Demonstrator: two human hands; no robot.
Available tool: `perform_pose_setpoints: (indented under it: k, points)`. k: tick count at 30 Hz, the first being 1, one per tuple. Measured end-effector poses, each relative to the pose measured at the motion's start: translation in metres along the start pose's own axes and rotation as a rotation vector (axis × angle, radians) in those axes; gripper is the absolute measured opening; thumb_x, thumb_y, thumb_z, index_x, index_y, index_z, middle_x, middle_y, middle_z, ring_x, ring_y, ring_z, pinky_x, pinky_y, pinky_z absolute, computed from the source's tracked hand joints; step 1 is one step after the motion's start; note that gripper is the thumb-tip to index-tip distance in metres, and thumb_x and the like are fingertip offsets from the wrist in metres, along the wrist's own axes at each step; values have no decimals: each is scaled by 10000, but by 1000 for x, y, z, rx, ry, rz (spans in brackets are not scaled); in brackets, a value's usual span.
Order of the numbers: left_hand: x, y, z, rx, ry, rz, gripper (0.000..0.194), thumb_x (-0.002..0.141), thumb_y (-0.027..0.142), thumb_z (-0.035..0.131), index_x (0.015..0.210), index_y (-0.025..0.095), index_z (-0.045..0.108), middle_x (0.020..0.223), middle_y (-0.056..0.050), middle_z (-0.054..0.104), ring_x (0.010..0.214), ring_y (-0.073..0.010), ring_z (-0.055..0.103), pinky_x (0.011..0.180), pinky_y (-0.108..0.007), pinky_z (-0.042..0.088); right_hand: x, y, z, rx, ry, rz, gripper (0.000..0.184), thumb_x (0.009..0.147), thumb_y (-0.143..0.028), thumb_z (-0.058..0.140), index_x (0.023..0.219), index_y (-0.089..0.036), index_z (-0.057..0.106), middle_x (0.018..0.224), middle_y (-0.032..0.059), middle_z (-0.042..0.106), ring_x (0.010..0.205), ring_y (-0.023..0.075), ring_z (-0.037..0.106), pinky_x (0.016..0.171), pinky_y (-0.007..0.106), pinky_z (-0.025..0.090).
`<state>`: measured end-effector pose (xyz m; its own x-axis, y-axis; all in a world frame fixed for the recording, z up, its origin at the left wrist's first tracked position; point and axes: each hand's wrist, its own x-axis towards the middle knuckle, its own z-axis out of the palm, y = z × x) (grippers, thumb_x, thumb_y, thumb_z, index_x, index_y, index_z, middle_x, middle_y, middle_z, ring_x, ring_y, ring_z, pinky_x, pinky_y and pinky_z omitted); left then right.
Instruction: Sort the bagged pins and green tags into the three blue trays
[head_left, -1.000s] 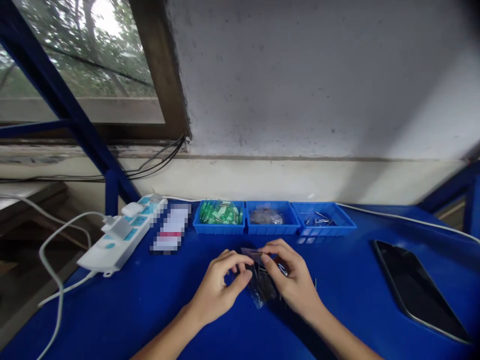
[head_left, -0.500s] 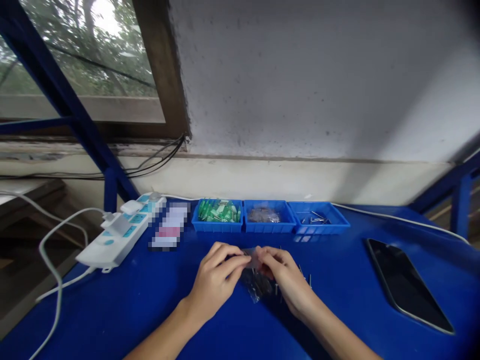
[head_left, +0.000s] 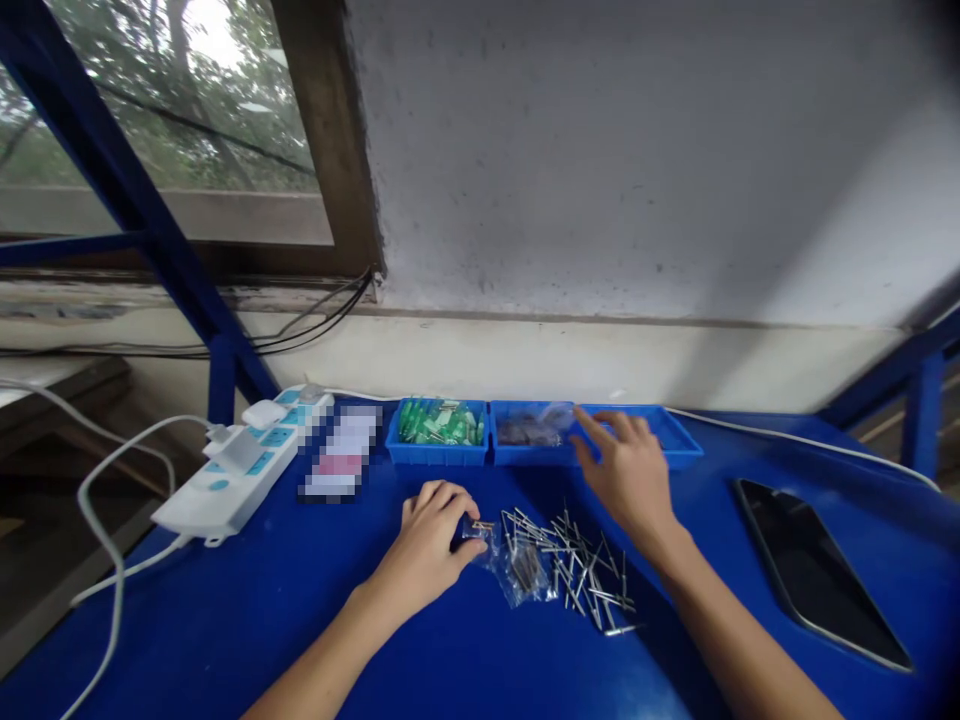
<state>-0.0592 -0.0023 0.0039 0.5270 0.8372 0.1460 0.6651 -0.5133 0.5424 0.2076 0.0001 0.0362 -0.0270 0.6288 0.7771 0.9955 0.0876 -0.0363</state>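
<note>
While a white power strip point(head_left: 247, 465) sits at the far left of the blue surface point(head_left: 315, 600), your left hand point(head_left: 424, 540) lies palm down near the center, open in a loose curve, thumb and index fingertips apart on either side of a small clear bag point(head_left: 487, 545). The bag extends right from those fingertips, and the copper-colored pieces point(head_left: 482, 525) inside lie with their long axes roughly left to right, one end toward your left hand, the nearer of the two. Beyond that hand stands a blue tray of green packets point(head_left: 440, 425). Just right of the small bag is a second clear bag point(head_left: 527, 573) of dark, slender pieces, slanting down to the right; farther behind it stands the middle blue tray point(head_left: 525, 457), holding more clear packets point(head_left: 525, 433). Loose metal pins point(head_left: 585, 570) fan out in mixed directions to the right, between the bags and your right forearm. Your right hand point(head_left: 634, 480), open with thumb and index finger apart, reaches over the front of the trays, its fingertips beside a blurred piece of clear plastic point(head_left: 556, 414); whether they touch, you cannot tell. The right-hand blue tray point(head_left: 684, 457) shows partly behind it, and a dark phone point(head_left: 817, 570) lies well to the right.
</note>
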Motion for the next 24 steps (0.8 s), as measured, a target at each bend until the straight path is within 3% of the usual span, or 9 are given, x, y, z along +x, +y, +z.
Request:
perform_pose_setpoints:
  k: [2,6,10,13,15,18,20,24]
  points:
    - [1,1,1,-85,33,-42,88,792,222,574,867,218,528,940,-34,575,959,-239,509,807,-406,417,-13,-9,7,15,-146,-32,244,830,-222,521,1045,-191,630,915,105,614,844,240,513,711,357,407]
    - [3,4,2,-244,150,-59,173,820,183,526,983,227,488,845,-10,565,784,-168,547,719,-296,434,-24,-30,-1,255,-147,59,72,830,-207,488,805,-183,552,787,70,570,753,209,488,710,351,387]
    - [1,9,0,-215,257,53,99,826,125,494,810,209,543,842,-20,545,821,-170,522,741,-295,424,-27,-54,-11,558,-282,134,64,802,-177,470,741,-196,467,724,28,508,710,176,464,664,307,363]
    - [-1,13,0,-184,380,162,181,790,56,501,717,194,592,952,-40,480,917,-182,491,821,-321,412,-32,-72,-14,804,-453,274,93,747,-146,461,690,-202,413,682,-5,456,650,142,433,614,275,337]
    - [-3,14,1,-205,457,196,204,781,36,511,709,193,618,976,-37,424,880,-160,487,793,-302,427,-35,-80,-18,1011,-600,450,126,741,-163,465,669,-206,371,624,-36,398,580,116,386,559,253,305]
    - [-4,16,3,-285,508,259,251,797,4,489,701,190,627,925,-21,385,766,-108,479,683,-244,439,-34,-86,-24,1386,-814,712,149,803,-315,510,762,-204,419,623,-55,397,555,92,378,525,225,277]
    - [-4,17,5,-329,516,308,280,807,-11,478,684,189,629,907,-16,372,747,-96,470,656,-228,439,-33,-86,-26,1554,-938,839,290,835,-488,468,866,-200,474,655,-44,457,547,84,406,507,216,264]
    - [-6,18,7,-355,511,381,331,821,-32,456,644,185,631,928,-21,353,774,-100,442,667,-228,449,-31,-86,-24,1467,-1172,915,581,843,-652,299,760,-144,568,522,-16,476,431,75,396,439,214,207]
